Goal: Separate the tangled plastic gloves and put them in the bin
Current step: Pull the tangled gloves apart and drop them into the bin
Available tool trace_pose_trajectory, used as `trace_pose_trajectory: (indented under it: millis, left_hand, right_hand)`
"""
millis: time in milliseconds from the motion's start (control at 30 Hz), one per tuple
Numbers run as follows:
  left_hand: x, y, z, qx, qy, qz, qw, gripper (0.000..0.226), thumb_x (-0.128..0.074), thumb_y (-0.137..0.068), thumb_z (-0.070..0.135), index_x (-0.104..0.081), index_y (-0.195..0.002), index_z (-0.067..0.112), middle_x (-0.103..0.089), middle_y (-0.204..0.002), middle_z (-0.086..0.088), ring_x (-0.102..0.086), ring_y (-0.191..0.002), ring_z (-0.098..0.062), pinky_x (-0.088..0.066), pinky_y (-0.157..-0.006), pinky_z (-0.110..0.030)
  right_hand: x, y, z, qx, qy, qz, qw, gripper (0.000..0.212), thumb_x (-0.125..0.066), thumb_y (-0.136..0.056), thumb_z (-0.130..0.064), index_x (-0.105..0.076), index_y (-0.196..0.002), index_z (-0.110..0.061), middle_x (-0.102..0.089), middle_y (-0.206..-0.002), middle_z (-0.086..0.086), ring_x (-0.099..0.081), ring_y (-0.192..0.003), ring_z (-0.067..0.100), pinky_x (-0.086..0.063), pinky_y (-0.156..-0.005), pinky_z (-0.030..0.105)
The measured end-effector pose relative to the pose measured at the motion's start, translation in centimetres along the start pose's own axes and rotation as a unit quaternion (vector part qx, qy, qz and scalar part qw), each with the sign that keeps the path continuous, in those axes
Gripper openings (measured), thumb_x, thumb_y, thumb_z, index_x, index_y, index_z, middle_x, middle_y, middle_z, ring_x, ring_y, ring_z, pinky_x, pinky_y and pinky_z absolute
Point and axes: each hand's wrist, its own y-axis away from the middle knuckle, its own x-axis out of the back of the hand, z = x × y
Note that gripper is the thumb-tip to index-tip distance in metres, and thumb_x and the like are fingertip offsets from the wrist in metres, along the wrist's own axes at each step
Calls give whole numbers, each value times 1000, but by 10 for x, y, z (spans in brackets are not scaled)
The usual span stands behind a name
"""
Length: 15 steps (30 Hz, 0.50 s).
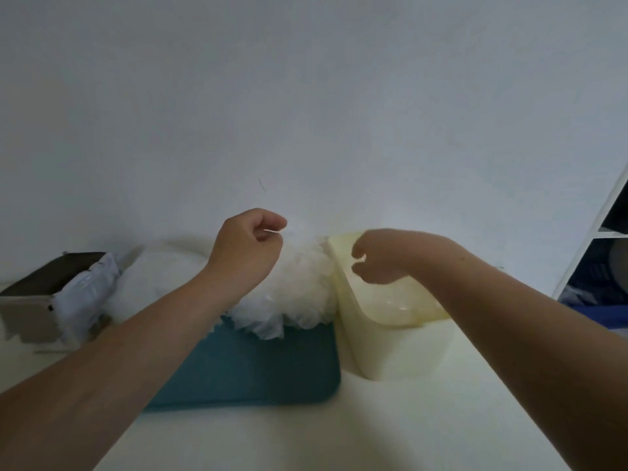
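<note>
Filling the upper two thirds of the frame is a bare pale wall (306, 96); below it a white table (373, 430) runs across the bottom; at the right edge stands part of a white shelf (608, 229). Lower centre, a teal tray (265, 368) lies flat on the table; touching its right side stands a cream bin (390, 348), open at the top, with what looks like crinkled clear film low inside it. On the far half of the tray sits the pile of gloves (299, 294), a white, frothy heap that leans against the bin's left wall; at the left edge of the frame a cardboard box (30, 300) stands with a white packet (85, 294) against it.

Both forearms reach in from the bottom corners; the left hand (249, 246) is raised above the pile, fingers curled, thumb and forefinger nipping a thin bright edge of film; the right hand (384, 256) hangs over the bin's mouth, fingers curled likewise, nipping a pale scrap. I judge that both hold one glove (272, 230), so sheer that its span between them cannot be made out.

The step in hand seems to be pulling that single glove free and carrying it over the bin; next, the left hand should let go, then the right should drop it in; the film may cling to skin, so a small shake could be needed.
</note>
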Motion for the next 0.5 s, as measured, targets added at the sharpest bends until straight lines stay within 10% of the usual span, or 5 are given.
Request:
trace_pose_trajectory:
  millis: [100, 367, 500]
  left_hand:
    - [11, 9, -19, -42, -65, 28, 997, 25, -63, -97, 11, -69, -107, 32, -64, -113, 22, -62, -101, 2, -51, -88, -20]
    - [37, 37, -90, 46, -182, -100, 977, 49, -65, -99, 44, -53, -145, 31, -53, -151, 9, -53, -134, -16, -44, -113, -34]
    - [55, 39, -116, 21, -125, -45, 991, 36, -67, -99, 32, -63, -135, 30, -61, -139, 13, -59, -126, -11, -49, -109, -32]
  right_hand:
    - [12, 5, -34, 29, -70, 137, 988, 21, -52, -93, -22, -69, -105, -21, -68, -108, 1, -66, -99, 27, -55, -85, 37]
    - [-44, -18, -126, 99, -355, 165, 915, 39, -53, -102, -33, -57, -141, -34, -53, -149, -11, -50, -136, 14, -40, -112, 32]
    - [-63, -33, -149, 19, -179, 266, 947, 37, -53, -99, -46, -66, -132, -33, -54, -149, -4, -44, -141, 22, -38, -115, 44]
